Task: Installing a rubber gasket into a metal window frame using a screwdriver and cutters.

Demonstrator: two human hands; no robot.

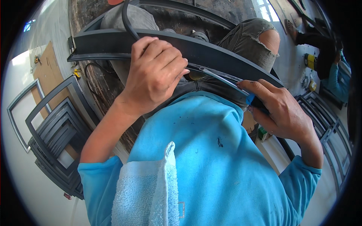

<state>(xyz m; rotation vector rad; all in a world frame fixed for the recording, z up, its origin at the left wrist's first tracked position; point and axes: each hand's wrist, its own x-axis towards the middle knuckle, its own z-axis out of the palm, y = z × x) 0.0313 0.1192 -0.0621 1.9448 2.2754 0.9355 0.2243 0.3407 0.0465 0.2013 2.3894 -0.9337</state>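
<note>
A dark grey metal frame (211,52) lies across my lap, its near bar running from left to right. My left hand (156,69) is closed over this bar. Its fingers are wrapped round a black rubber strip (127,20), which curves down into the hand from above. In my right hand (281,107) is a screwdriver (226,82) with a blue and black handle. Its steel shaft slants up and left along the bar's near edge. The tip lies at the groove, just right of my left fingertips. What is under my left palm is hidden.
Several dark frames (56,128) are stacked on the floor at left, beside a brown board (49,66). More frames (328,128) lie at right. Another person in a blue top (339,77) sits at the far right, near a yellow and black object (310,61).
</note>
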